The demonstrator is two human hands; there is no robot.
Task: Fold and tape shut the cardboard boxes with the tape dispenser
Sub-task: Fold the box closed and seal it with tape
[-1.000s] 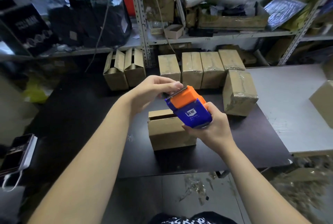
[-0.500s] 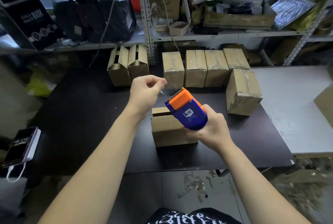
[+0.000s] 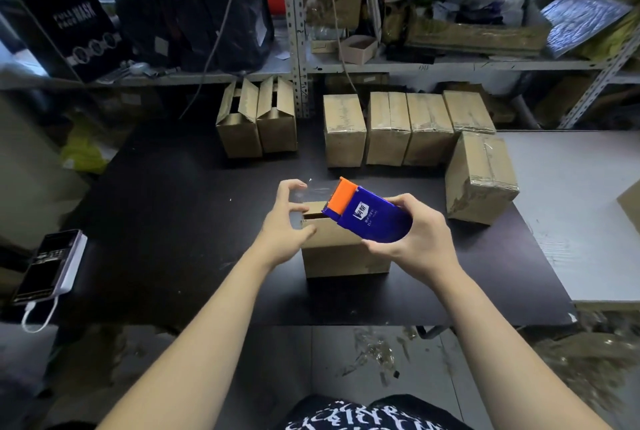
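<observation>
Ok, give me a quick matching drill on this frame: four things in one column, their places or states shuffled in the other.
1 tape dispenser
2 nearest box
3 two back-left boxes
4 phone

a top flaps standing open
b gripped in the right hand
c far left, white cable attached
d below the dispenser, closest to the person

Pairs: 1-b, 2-d, 3-a, 4-c

tape dispenser (image 3: 375,218): glossy blue and orange plastic | box (image 3: 343,249): matt brown cardboard | counter (image 3: 166,222): smooth matt black
</observation>
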